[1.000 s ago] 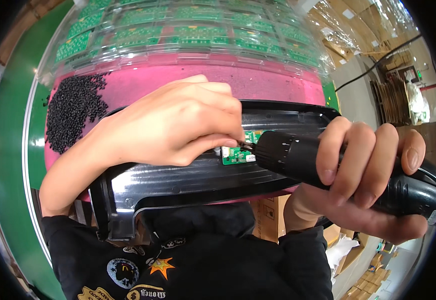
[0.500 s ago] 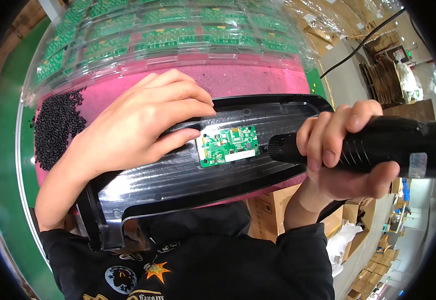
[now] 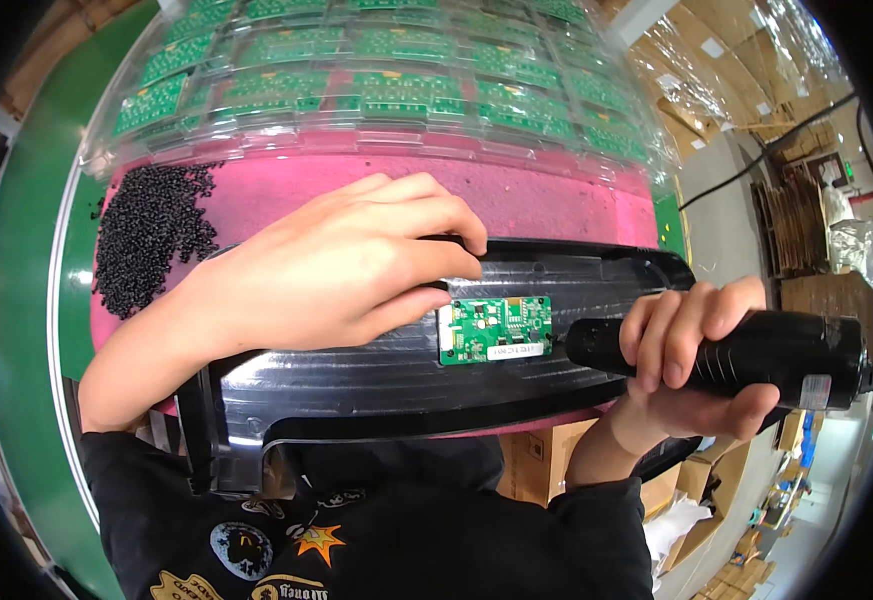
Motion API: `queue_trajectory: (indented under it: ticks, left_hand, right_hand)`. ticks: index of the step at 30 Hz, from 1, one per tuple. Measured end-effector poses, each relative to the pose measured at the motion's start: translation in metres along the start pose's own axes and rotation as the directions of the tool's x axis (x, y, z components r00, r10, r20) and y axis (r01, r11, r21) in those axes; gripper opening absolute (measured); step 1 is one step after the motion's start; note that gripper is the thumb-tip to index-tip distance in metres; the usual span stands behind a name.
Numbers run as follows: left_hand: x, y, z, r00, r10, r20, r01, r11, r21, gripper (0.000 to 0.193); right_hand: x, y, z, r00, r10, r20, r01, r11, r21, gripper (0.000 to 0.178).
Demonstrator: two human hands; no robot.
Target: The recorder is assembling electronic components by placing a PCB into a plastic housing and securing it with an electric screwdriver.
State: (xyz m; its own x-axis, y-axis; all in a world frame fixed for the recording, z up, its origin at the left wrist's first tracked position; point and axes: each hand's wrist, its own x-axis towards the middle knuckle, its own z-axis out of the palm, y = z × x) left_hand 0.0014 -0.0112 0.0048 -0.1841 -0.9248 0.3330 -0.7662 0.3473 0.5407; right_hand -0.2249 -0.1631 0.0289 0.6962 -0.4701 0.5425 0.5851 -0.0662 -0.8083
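A black plastic housing (image 3: 356,385), shaped like a long shallow shell, lies across the work surface with its inner side up. Inside it sits a green circuit board (image 3: 496,328) with a white strip along its lower edge. My right hand (image 3: 691,345) is wrapped round a black electric screwdriver (image 3: 796,350), held nearly level; its tip meets the board's right edge near the lower corner. My left hand (image 3: 356,270) rests over the housing's far rim, fingers bent and apart, with the thumb tip beside the board's left edge. Nothing shows between its fingers.
A pile of small black screw-like pieces (image 3: 151,235) lies left on the pink mat (image 3: 306,180). Stacked clear plastic trays (image 3: 376,135) of green boards stand at the back. A black cable (image 3: 766,150) hangs at right. Cardboard boxes (image 3: 541,460) stand below the surface's near edge.
My view has shifted, so the scene sits lower and farther right. The screwdriver's tip remains beside the board's right edge, and my left hand stays over the housing's far rim.
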Motion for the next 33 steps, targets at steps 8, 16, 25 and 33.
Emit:
queue_trajectory:
  ticks: [8,16,25,33]
  left_hand:
    - [-0.004,0.000,-0.006,1.000,0.021,-0.014,-0.020,0.999,0.036,0.027]
    - [-0.018,0.020,-0.061,0.840,-0.484,0.247,0.378,0.847,0.374,0.032]
    - [-0.074,0.017,-0.036,0.845,-0.534,0.004,0.507,0.804,0.312,0.021]
    - [-0.117,0.070,-0.022,0.699,-0.488,-0.522,0.397,0.873,-0.284,0.020]
  right_hand:
    - [0.000,0.009,0.012,0.999,0.022,0.028,-0.019,0.995,-0.094,0.066]
    - [0.008,-0.003,0.000,0.975,0.180,-0.128,-0.176,0.984,0.041,0.056]
    - [0.026,-0.007,-0.017,0.753,0.384,-0.534,-0.143,0.888,0.438,0.039]
    - [-0.015,-0.050,0.056,0.856,-0.396,-0.331,0.296,0.902,-0.316,0.051]
